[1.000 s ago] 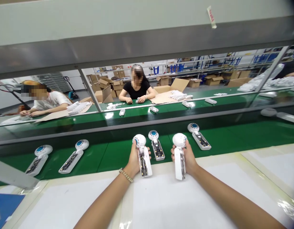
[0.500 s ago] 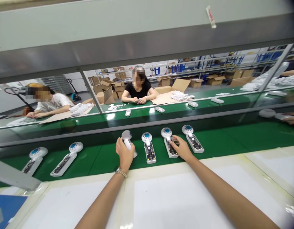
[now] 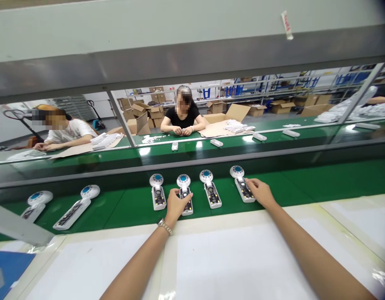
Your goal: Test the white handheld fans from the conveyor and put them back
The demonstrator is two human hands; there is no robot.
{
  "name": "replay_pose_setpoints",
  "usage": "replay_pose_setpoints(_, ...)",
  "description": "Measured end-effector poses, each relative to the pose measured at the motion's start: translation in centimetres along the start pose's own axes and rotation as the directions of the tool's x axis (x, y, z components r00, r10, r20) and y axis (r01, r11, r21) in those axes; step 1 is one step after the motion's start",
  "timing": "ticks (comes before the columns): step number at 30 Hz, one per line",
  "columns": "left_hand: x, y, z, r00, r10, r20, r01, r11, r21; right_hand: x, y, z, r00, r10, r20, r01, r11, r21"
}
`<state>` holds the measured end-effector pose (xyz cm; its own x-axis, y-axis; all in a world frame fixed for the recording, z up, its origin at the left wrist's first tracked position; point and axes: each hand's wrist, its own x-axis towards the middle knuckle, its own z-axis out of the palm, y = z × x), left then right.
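Several white handheld devices with round, blue-centred heads lie on the green belt [image 3: 304, 179], circuit boards bared in their handles. My left hand [image 3: 177, 205] grips one device [image 3: 183, 181] by its handle, thumb on the right side and fingers on the left. Just left of it lies another device [image 3: 157, 181]; a third device [image 3: 212, 193] rests untouched between my hands. My right hand [image 3: 261, 193] has its fingertips at the right edge of the rightmost device [image 3: 237, 171]. Its thumb is hard to make out.
Two more devices [image 3: 76, 210] [image 3: 39, 198] lie at the left, one partly behind a metal post [image 3: 20, 227]. A white worktop [image 3: 223, 258] runs along the near side. Across a rail, two people [image 3: 183, 116] [image 3: 70, 131] sit at another belt with white parts.
The devices have shifted left. My left hand has let go of the piece it held and grips the neighbouring device. My right hand has gone one device further right. Another person's hand has left the right edge.
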<state>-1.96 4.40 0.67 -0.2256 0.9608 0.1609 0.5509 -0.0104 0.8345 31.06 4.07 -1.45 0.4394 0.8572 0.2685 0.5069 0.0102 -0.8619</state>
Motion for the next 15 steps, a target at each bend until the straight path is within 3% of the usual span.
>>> replay_pose_setpoints(5, 0.6, -0.7, -0.3, 0.992, -0.124, -0.035, 0.120, 0.989, -0.086, -1.6, -1.6, 3.2, 0.981, 0.018, 0.193, -0.011, 0.999, -0.036)
replay_pose_setpoints(8, 0.6, -0.5, -0.5, 0.987, -0.152, -0.054, 0.141, 0.976, -0.166, -2.3, -2.4, 4.1, 0.971, 0.014, 0.238, -0.055, 0.984, 0.169)
replay_pose_setpoints(12, 0.3, 0.6, -0.4, 0.990, -0.141, -0.012, 0.125, 0.915, -0.383, -3.6, -3.8, 4.8, 0.954, 0.076, 0.291, -0.207, 0.867, 0.452)
replay_pose_setpoints(15, -0.6, 1.8, -0.2, 0.988, -0.124, 0.094, 0.156, 0.763, -0.627, -5.0, -5.2, 5.0, 0.911, 0.168, 0.376, -0.380, 0.697, 0.608)
